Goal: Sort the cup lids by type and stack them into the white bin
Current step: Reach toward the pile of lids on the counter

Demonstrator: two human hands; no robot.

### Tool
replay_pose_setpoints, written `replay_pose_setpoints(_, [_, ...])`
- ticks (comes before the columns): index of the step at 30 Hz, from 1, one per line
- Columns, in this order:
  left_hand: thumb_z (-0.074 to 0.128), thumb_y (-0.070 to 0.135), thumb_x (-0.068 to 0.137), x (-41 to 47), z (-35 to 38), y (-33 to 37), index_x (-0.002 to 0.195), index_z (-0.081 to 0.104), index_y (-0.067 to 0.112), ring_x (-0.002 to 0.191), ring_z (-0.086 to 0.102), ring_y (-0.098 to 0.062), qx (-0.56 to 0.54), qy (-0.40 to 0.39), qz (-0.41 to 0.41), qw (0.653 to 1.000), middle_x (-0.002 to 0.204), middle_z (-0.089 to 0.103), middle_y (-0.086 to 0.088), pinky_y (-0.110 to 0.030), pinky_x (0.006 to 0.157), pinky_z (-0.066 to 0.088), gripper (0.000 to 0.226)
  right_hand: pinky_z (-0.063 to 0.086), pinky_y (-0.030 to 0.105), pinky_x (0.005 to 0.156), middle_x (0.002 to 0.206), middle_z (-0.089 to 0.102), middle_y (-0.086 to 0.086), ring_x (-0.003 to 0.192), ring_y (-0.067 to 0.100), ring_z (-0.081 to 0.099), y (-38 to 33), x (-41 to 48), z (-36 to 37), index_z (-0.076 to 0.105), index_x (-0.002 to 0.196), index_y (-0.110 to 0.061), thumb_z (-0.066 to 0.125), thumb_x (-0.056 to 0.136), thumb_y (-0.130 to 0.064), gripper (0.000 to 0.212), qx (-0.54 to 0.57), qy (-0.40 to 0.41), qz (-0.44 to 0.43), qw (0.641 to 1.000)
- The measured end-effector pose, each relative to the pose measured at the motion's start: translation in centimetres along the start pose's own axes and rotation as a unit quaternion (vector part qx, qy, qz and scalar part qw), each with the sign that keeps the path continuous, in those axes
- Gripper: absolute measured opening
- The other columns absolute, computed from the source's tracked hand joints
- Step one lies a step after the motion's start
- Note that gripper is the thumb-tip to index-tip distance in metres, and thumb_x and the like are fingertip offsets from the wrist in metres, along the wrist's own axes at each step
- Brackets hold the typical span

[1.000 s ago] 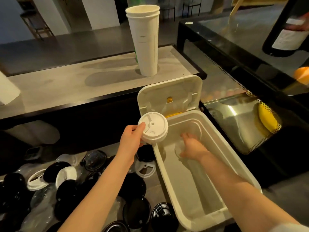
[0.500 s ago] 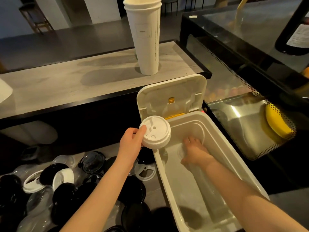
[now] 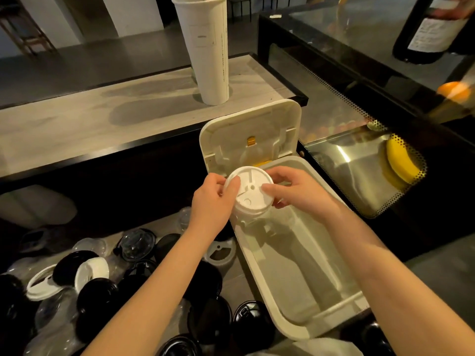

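A small stack of white cup lids (image 3: 250, 192) is held between both hands above the far left corner of the white bin (image 3: 258, 265). My left hand (image 3: 212, 202) grips its left rim, thumb on top. From the right, my right hand (image 3: 295, 192) grips the other rim with curled fingers. The bin's hinged cover (image 3: 250, 136) stands open behind it. Black, white and clear lids (image 3: 97, 283) lie in a loose heap on the counter to the left. What lies on the bin's floor is hard to make out.
A tall stack of white paper cups (image 3: 209, 50) stands on the raised grey ledge (image 3: 90, 124) behind. A glass display case (image 3: 359, 160) with a yellow banana (image 3: 401, 163) sits to the right of the bin. A dark bottle (image 3: 434, 29) is at the top right.
My right hand rose out of the bin and took hold of the right side of the white lid stack. My left hand kept its grip, and the stack shifted slightly over the bin.
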State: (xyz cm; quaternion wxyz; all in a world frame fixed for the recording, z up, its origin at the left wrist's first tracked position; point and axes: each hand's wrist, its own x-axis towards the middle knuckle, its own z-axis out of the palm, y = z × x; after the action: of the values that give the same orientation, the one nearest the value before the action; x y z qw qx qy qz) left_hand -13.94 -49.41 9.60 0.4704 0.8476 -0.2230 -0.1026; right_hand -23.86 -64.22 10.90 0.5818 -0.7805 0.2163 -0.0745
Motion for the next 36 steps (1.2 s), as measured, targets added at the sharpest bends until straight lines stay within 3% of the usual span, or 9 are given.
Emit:
replay_pose_setpoints(4, [0.050,0.041,0.092,-0.5,0.5,-1.5,0.120,0.051,0.013,0.113,0.050,-0.017,0.072,-0.043,0.070,0.994,0.121,0.054,-0.003,-0.030,0.091,0.045,0.039,0.054,0.035,0.068,0.094,0.062,0.013,0.064,0.017,0.059,1.1,-0.4,-0.9,0.060,0.114,-0.009,0.067,0.085,-0.011,0.029,0.028,-0.003,0.072,0.997])
replay_pose_setpoints(7, [0.048,0.045,0.093,-1.1,0.3,-3.1,0.145,0.031,0.015,0.142,0.017,-0.017,0.163,-0.107,0.099,0.976,0.154,0.023,-0.001,-0.036,0.117,0.017,0.062,0.055,0.037,0.073,0.090,0.058,0.006,0.065,0.020,0.060,3.6,-0.4,-1.3,0.055,0.111,-0.014,0.069,0.084,-0.016,0.031,-0.025,0.005,0.163,0.986])
replay_pose_setpoints(11, [0.044,0.048,0.093,-1.8,0.4,-5.2,0.151,0.009,0.017,0.145,-0.008,-0.011,0.244,-0.190,0.104,0.945,0.159,-0.004,0.004,-0.030,0.116,0.002,0.074,0.057,0.035,0.068,0.086,0.057,0.004,0.061,0.019,0.060,7.9,0.0,0.0,0.051,0.108,-0.015,0.071,0.083,-0.022,0.033,-0.167,-0.048,0.274,0.946])
replay_pose_setpoints(17, [0.041,0.051,0.093,-1.8,0.3,-5.6,0.150,0.005,0.019,0.145,-0.010,-0.011,0.254,-0.198,0.114,0.940,0.158,-0.005,0.005,-0.032,0.118,0.002,0.075,0.058,0.044,0.071,0.089,0.057,0.008,0.067,0.026,0.062,11.1,1.1,3.0,0.052,0.115,-0.011,0.068,0.083,-0.021,0.037,-0.264,-0.128,0.300,0.908])
replay_pose_setpoints(23, [0.044,0.050,0.093,-1.9,0.3,-5.4,0.150,0.007,0.019,0.145,-0.006,-0.012,0.247,-0.193,0.113,0.943,0.159,-0.002,0.005,-0.030,0.116,0.003,0.075,0.046,0.030,0.084,0.115,0.062,0.009,0.103,0.025,0.059,12.5,2.0,3.6,0.056,0.115,-0.011,0.062,0.086,-0.030,0.035,-0.365,-0.087,0.215,0.902])
replay_pose_setpoints(28, [0.042,0.050,0.093,-1.9,0.3,-5.4,0.150,0.006,0.021,0.145,-0.006,-0.012,0.255,-0.192,0.110,0.941,0.158,-0.003,0.006,-0.031,0.117,0.004,0.075,0.043,0.033,0.077,0.117,0.055,0.005,0.109,0.026,0.055,11.0,1.3,3.7,0.049,0.120,-0.015,0.052,0.091,-0.037,0.037,-0.583,-0.130,-0.016,0.802])
replay_pose_setpoints(30, [0.042,0.050,0.093,-1.9,0.4,-5.4,0.150,0.005,0.021,0.145,-0.006,-0.012,0.255,-0.193,0.109,0.941,0.158,-0.004,0.007,-0.031,0.117,0.005,0.075,0.043,0.035,0.092,0.130,0.048,0.004,0.122,0.025,0.046,10.8,1.0,3.7,0.045,0.130,-0.015,0.054,0.091,-0.033,0.044,-0.593,-0.198,-0.083,0.776])
replay_pose_setpoints(32, [0.043,0.050,0.093,-1.9,0.4,-5.4,0.150,0.005,0.021,0.145,-0.005,-0.012,0.250,-0.193,0.111,0.942,0.158,-0.004,0.006,-0.030,0.117,0.004,0.075,0.034,0.035,0.107,0.146,0.035,0.008,0.134,0.026,0.035,11.3,0.7,3.7,0.037,0.139,-0.011,0.055,0.091,-0.028,0.054,-0.609,-0.255,-0.101,0.745])
replay_pose_setpoints(36, [0.045,0.049,0.092,-1.8,0.4,-5.4,0.150,0.008,0.020,0.145,-0.003,-0.012,0.243,-0.190,0.113,0.944,0.158,-0.002,0.005,-0.027,0.115,0.002,0.075,0.032,0.034,0.108,0.156,0.019,0.013,0.141,0.027,0.026,12.2,0.6,4.1,0.032,0.141,-0.005,0.050,0.092,-0.018,0.054,-0.617,-0.255,-0.102,0.737])
